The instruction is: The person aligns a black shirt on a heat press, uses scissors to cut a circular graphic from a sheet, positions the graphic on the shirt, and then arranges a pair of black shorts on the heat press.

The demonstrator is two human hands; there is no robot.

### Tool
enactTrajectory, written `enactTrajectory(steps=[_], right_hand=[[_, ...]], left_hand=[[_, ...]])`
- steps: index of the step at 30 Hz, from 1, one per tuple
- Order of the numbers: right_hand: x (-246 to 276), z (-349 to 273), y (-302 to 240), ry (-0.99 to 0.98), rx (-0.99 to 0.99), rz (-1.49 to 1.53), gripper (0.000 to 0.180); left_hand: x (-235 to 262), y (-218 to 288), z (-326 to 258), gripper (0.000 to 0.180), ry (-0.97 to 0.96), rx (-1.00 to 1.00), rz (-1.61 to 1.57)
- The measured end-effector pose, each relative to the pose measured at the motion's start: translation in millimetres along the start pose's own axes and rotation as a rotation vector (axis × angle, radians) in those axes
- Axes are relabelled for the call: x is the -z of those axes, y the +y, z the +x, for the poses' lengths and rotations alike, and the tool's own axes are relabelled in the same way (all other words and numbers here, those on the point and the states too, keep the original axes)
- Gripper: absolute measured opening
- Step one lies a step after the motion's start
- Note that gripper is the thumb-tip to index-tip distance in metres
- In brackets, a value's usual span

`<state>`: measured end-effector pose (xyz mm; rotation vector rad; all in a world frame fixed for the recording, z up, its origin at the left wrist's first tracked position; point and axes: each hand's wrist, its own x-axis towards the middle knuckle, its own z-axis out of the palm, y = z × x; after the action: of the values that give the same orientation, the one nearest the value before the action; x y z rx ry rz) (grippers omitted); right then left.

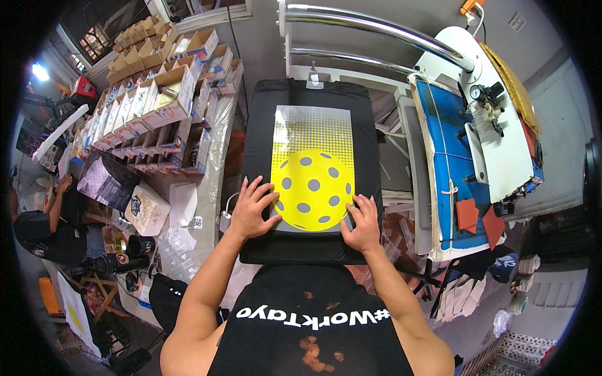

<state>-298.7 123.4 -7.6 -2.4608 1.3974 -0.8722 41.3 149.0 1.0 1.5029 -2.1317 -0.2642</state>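
A clear printed transfer film (313,131) lies flat on a black shirt (364,131), which is spread over a flat platen. Its print is a yellow ball with grey holes (313,185), fading into yellow dots toward the far end. My left hand (254,208) rests at the film's lower left edge, fingers spread, fingertips touching or very near the border. At the lower right edge, my right hand (362,224) lies with fingers apart, its thumb by the film's corner. Neither hand grips anything.
Right of the platen, a heat press head (476,125) with a blue pad (448,156) and gauge hangs on chrome tubes (376,24). Cardboard bins (157,100) fill the left table. Far left, another person (50,219) is at work. Orange-red pads (467,216) sit by the press.
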Motion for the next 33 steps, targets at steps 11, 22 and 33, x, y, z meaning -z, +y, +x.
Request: enactTrajectory(steps=[11, 22, 33], right_hand=[[9.2, 35.2, 0.6, -0.105, -0.083, -0.051, 0.026], [-44.3, 134.5, 176.6, -0.161, -1.068, 1.608, 0.075], [-65.6, 190.0, 283.1, 0.523, -0.685, 2.089, 0.048]], left_hand=[[16.9, 5.0, 30.9, 0.042, -0.24, 0.154, 0.03], [-29.0, -192.8, 111.6, 0.076, 0.026, 1.084, -1.248], [-70.1, -282.8, 156.2, 0.079, 0.446, 0.626, -1.982]])
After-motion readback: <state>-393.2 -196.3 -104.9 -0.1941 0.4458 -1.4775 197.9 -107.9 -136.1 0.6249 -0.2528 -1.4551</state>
